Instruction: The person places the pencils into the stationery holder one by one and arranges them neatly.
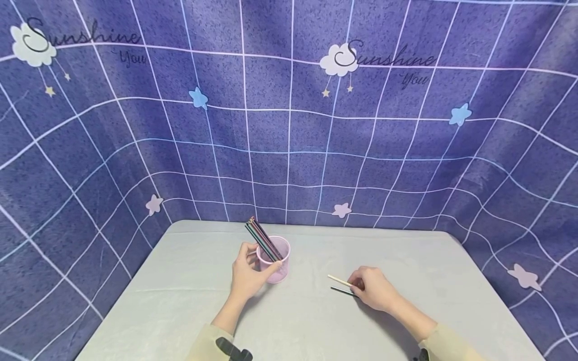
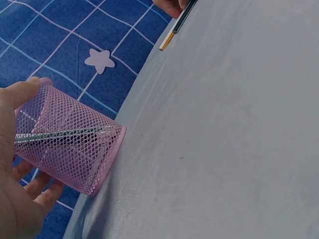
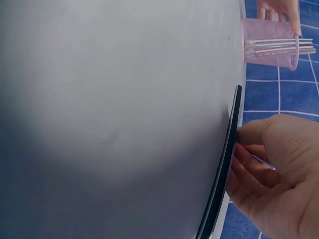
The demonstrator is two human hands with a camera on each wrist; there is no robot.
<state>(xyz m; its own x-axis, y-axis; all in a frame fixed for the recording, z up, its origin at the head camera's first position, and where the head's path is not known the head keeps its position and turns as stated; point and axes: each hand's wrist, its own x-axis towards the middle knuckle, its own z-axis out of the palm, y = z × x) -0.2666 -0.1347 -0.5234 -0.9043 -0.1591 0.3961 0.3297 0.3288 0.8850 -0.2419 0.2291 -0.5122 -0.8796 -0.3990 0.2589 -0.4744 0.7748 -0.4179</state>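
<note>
A pink mesh pencil cup (image 1: 280, 274) stands on the table, and my left hand (image 1: 246, 276) grips it around the side, thumb at the rim. Several dark pencils (image 1: 264, 240) lean leftward out of the cup. Through the mesh (image 2: 75, 154) their lower ends show in the left wrist view. To the right, my right hand (image 1: 375, 290) pinches a pale pencil (image 1: 338, 280) between thumb and fingers. A dark pencil (image 1: 342, 291) lies close beside it, at the fingertips. In the right wrist view this dark pencil (image 3: 222, 174) crosses in front of the fingers.
A pale cloth covers the table (image 1: 298, 326). Behind and at both sides hangs a blue-purple curtain (image 1: 289, 130) with a white grid, stars and clouds. Both arms wear light sleeves (image 1: 205, 346) and dark wrist straps.
</note>
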